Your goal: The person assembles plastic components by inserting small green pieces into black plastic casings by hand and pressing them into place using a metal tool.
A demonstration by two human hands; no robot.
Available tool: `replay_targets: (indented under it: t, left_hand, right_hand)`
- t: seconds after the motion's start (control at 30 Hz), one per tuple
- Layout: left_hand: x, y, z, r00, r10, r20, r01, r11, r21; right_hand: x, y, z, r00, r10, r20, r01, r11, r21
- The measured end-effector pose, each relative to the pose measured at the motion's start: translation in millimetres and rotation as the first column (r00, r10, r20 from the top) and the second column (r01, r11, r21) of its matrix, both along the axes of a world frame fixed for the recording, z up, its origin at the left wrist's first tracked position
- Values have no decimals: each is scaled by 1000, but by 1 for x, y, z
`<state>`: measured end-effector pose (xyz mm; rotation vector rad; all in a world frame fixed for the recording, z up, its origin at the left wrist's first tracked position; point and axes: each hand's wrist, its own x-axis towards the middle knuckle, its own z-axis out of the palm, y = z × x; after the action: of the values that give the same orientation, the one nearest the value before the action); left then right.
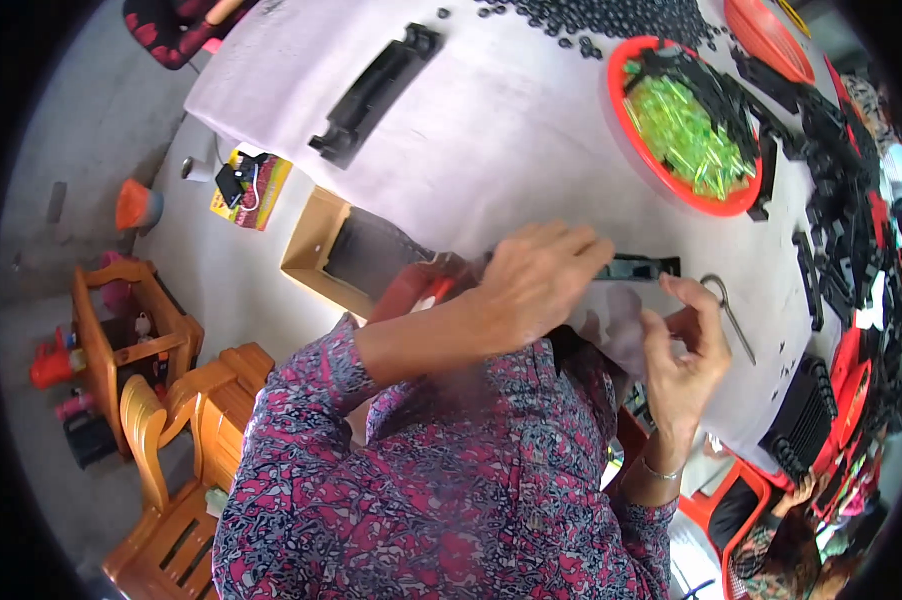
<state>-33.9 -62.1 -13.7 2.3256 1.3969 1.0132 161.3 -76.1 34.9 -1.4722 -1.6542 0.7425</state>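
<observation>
Here, nearest, the right hand point(683, 352) is half curled and grasping nothing that I can see, while the left hand point(536, 280) closes down on one end of a long black plastic strip point(639, 267) lying flat at the near edge of the table point(491, 140). The strip seems light and stiff, best taken at its ends. Farther, a metal hook point(728, 310) lies beside it, a red bowl point(619, 110) of green pieces stands beyond, with open cloth between.

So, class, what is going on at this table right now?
A person in a patterned shirt works at a white-covered table. The left hand presses on a long black plastic strip, while the right hand is beside it, fingers curled, apparently empty. A red bowl of green pieces sits further back, with heaps of black parts to the right.
</observation>
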Motion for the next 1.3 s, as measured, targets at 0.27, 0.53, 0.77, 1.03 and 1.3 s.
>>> replay_targets:
  t: [0.27,0.53,0.77,1.03,1.3]
  left_hand:
    - [-108,21,14,805,572,-158,-565,820,91]
    - [-134,70,-4,615,748,-250,-733,659,171]
    - [-161,74,-29,572,759,-310,-647,650,398]
    - [-164,71,-19,634,705,-317,-725,685,74]
    - [-101,44,-4,829,540,-147,-522,841,143]
  right_hand:
    - [14,7,-29,985,116,-126,-118,993,-6]
    - [23,0,-43,983,167,74,-160,983,-93]
    - [42,6,-33,998,53,46,-51,998,-37]
    - [199,101,-37,897,-440,-46,423,822,381]
    - [311,191,-43,444,-433,784,370,886,280]
